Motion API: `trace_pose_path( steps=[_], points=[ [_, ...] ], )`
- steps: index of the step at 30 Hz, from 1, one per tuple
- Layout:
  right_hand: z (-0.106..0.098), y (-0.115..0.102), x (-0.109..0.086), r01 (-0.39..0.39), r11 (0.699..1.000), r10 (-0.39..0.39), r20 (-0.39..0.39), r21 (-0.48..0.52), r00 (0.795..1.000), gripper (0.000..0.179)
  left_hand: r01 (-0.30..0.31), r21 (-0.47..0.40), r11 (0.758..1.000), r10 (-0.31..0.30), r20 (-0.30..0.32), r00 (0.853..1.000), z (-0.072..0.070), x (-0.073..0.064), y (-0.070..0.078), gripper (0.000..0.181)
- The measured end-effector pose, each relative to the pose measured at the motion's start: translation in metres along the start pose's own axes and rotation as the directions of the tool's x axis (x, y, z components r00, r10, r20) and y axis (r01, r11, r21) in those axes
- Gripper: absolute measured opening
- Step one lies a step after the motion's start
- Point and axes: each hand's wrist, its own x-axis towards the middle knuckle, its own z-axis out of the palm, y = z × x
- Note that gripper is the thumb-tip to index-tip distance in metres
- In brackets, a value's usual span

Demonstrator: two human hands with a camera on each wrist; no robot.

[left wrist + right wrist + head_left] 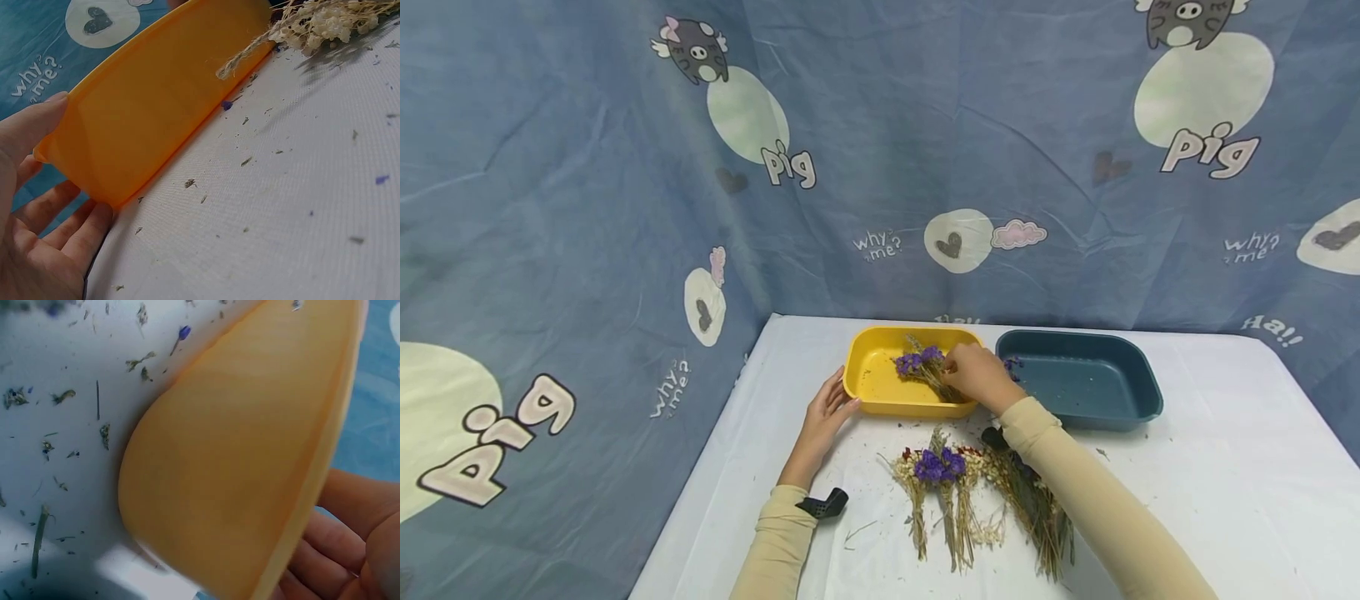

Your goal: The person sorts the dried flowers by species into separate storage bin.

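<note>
A yellow plastic basin (880,408) stands on the white table. My left hand (825,410) holds its near left corner; in the left wrist view the thumb lies at the rim and the fingers bend round the outside below. Inside the basin lies a bunch of purple dried flowers (921,360), its stems toward the right. My right hand (981,377) reaches over the right rim and pinches the bunch at its stems. In the right wrist view the fingers (325,540) curl behind the rim, which hides the bunch.
A dark teal basin (1078,421) stands right of the yellow one, with purple flowers at its left end. In front lie small dried bunches (947,500) and a larger stemmed pile (1041,517), partly under the right forearm. Plant crumbs (190,183) litter the table. A patterned blue curtain (880,167) hangs behind.
</note>
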Motion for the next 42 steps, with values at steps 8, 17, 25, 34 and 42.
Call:
trace_pose_path(
  steps=[8, 17, 25, 34, 42],
  points=[
    [-0.009, -0.003, -0.017, 0.005, 0.995, 0.000, -0.050, 0.096, 0.999, 0.021, -0.005, 0.000, 1.000, 0.005, 0.001, 1.000, -0.001, -0.001, 0.002, 0.072],
    [-0.016, -0.006, -0.043, 0.022, 0.985, -0.011, -0.065, 0.170, 0.998, 0.022, 0.004, -0.004, 1.000, -0.004, -0.003, 1.000, -0.001, -0.001, 0.001, 0.070],
    [-0.016, -0.005, -0.068, 0.050, 0.972, -0.033, -0.078, 0.229, 0.996, 0.018, 0.012, 0.000, 1.000, -0.012, -0.010, 1.000, 0.001, -0.001, 0.002, 0.070],
    [-0.017, -0.005, -0.091, 0.067, 0.966, -0.043, -0.099, 0.252, 0.994, 0.014, 0.007, 0.004, 1.000, -0.007, -0.006, 1.000, 0.001, -0.001, 0.002, 0.070],
    [-0.011, -0.013, -0.109, 0.078, 0.960, -0.060, -0.074, 0.268, 0.995, 0.008, 0.005, 0.002, 1.000, -0.005, -0.006, 1.000, 0.001, 0.000, 0.001, 0.069]
  ],
)
